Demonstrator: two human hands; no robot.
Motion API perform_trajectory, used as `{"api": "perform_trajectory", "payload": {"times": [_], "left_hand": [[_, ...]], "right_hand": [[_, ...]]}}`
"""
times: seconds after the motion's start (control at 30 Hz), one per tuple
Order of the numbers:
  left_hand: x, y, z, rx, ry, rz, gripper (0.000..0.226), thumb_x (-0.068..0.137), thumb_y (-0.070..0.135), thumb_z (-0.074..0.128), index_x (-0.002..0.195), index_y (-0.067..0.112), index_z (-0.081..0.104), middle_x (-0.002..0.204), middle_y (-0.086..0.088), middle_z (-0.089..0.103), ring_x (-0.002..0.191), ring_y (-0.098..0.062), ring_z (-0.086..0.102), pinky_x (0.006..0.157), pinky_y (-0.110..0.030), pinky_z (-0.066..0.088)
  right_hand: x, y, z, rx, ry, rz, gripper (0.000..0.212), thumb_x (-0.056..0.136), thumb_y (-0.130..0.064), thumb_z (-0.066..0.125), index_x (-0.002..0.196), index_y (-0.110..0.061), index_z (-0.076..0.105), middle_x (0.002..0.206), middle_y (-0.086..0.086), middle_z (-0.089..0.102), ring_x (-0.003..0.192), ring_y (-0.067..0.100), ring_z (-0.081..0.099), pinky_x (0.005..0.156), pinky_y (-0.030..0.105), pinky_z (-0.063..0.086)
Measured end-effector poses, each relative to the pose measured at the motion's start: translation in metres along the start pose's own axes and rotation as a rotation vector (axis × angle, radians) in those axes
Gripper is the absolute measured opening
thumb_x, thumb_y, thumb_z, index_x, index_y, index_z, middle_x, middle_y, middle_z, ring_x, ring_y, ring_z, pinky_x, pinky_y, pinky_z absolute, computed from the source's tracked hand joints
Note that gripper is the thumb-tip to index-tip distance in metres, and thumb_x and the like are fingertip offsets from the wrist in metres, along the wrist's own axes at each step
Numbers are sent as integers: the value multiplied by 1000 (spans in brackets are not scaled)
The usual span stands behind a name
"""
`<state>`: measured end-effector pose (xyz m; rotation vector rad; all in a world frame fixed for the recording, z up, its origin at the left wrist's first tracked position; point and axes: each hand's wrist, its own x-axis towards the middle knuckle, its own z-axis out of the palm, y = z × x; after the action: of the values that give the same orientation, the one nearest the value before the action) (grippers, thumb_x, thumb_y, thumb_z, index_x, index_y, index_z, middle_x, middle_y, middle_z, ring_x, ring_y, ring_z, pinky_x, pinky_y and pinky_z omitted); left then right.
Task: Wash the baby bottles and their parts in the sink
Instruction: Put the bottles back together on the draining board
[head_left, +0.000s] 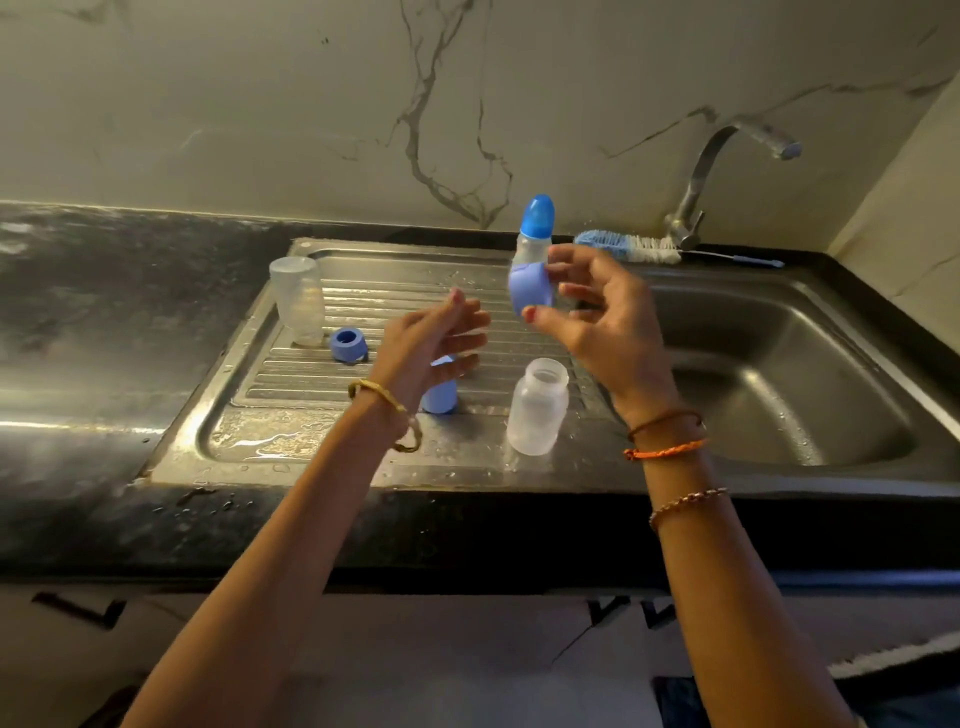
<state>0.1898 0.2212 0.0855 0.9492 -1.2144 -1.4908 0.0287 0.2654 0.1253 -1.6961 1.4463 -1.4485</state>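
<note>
right hand (597, 312) pinches purple cap (531, 288), long axis upright | left hand (441, 338) relaxed, grasping nothing | open-mouthed bottle (537, 408) upright near drainboard (322, 441) front edge

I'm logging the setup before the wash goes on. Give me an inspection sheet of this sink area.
Surface: wet ribbed steel drainboard beside steel sink basin, set in a dark stone counter.
Job's things: clear bottle upside down; clear open bottle upright; blue screw ring; blue-capped bottle with lilac sleeve; blue-white bottle brush.
Clutter: lilac piece, partly hidden.
Grippers: right hand holds capped bottle; left hand open.
Cables: nothing seen.
Surroundings: marble wall, steel tap.
</note>
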Motion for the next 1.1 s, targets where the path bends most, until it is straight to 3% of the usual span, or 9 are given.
{"api": "perform_trajectory", "payload": {"times": [0.07, 0.17, 0.27, 0.37, 0.53, 0.67, 0.8, 0.97, 1.1], "left_hand": [[2, 9, -22, -40, -6, -107, 32, 93, 39, 45, 89, 14, 64, 72, 5, 71, 68, -9, 68, 65, -22, 56], [-2, 9, -51, -160, -3, -169, 26, 93, 33, 47, 87, 12, 62, 65, 0, 70, 59, -9, 67, 61, -22, 57], [-3, 6, -81, -239, 66, -204, 21, 91, 30, 52, 86, 12, 62, 65, -3, 70, 56, -10, 66, 55, -22, 57], [1, 1, -105, -302, 195, -218, 20, 89, 31, 57, 89, 11, 61, 74, -8, 68, 59, -14, 67, 54, -22, 56], [10, -7, -127, -367, 362, -243, 20, 89, 28, 58, 94, 9, 57, 87, -10, 62, 70, -15, 63, 65, -22, 54], [15, -13, -131, -348, 407, -273, 15, 89, 25, 59, 89, 11, 57, 85, -8, 60, 73, -15, 60, 68, -23, 52], [18, -18, -133, -337, 395, -295, 13, 89, 25, 58, 86, 13, 58, 81, -5, 60, 70, -14, 59, 63, -21, 52], [20, -18, -131, -348, 435, -248, 13, 87, 25, 61, 82, 13, 59, 78, -4, 62, 61, -11, 63, 60, -20, 53], [21, -8, -123, -321, 468, -164, 13, 88, 27, 60, 82, 15, 58, 80, -4, 62, 66, -12, 63, 65, -22, 53]], "right_hand": [[3, -7, 33, -174, -100, -89, 52, 74, -9, 74, 122, -14, 53, 107, -7, 61, 102, 4, 56, 93, 20, 43], [4, -7, 78, -304, -153, -136, 56, 74, -11, 74, 125, -14, 53, 112, 0, 64, 110, 22, 53, 92, 27, 39], [12, -4, 105, -359, -254, -147, 62, 73, -20, 77, 129, -14, 50, 120, 2, 61, 114, 23, 49, 90, 25, 35], [27, 2, 121, -426, -383, -57, 68, 74, -32, 76, 133, -15, 46, 134, 5, 52, 124, 22, 44, 101, 31, 34], [44, 16, 156, -1178, -585, -161, 47, 87, -40, 59, 129, -20, 51, 124, 8, 55, 121, 26, 39, 100, 35, 30], [48, 27, 181, -1495, -639, -252, 28, 92, -35, 52, 112, -16, 58, 114, 5, 60, 114, 23, 45, 96, 32, 31], [48, 35, 194, -1538, -680, -287, 19, 96, -21, 45, 110, -18, 58, 111, 3, 60, 110, 21, 49, 94, 29, 32], [42, 37, 196, -1411, -668, -334, 21, 93, -8, 48, 112, -10, 57, 115, 10, 55, 112, 26, 45, 91, 29, 36], [41, 23, 174, -1253, -611, -328, 24, 92, -21, 53, 114, -13, 61, 115, 9, 54, 110, 23, 45, 91, 29, 34]]}}
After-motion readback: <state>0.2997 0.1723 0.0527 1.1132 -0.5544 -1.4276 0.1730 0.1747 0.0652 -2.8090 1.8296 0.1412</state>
